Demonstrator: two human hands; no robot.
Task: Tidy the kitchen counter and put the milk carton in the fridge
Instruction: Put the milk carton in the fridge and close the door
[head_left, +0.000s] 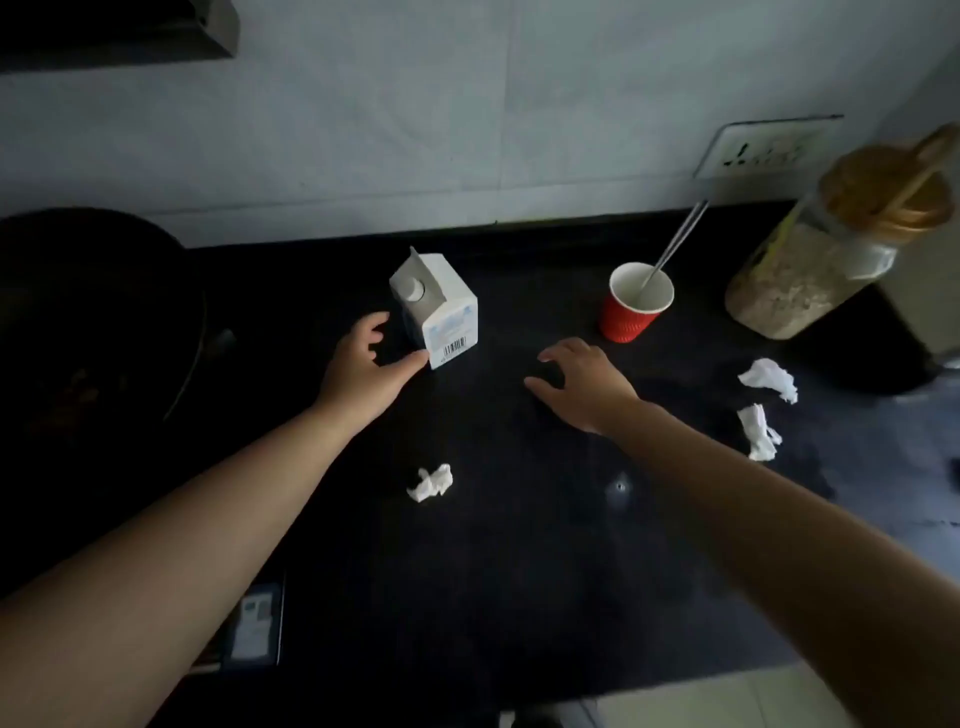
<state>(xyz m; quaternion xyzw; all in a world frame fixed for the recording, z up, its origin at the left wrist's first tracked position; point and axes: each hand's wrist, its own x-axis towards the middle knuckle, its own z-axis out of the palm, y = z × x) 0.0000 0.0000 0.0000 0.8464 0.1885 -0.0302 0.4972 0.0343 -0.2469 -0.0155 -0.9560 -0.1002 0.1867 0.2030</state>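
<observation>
Left hand (363, 364) open beside milk carton (435, 306), right hand (584, 384) spread above counter (519, 571)

A home kitchen is shown. A dark stone bench (519, 571) is set against a pale wall, with a socket plate (769, 150) fixed above it. A black pan (93, 332) is seen at the left. A milk carton (441, 312), a red paper cup (634, 306) with a spoon (675, 244), and a jar (815, 270) of grain are stood on the bench, and crumpled tissues (431, 483) are scattered there.
</observation>
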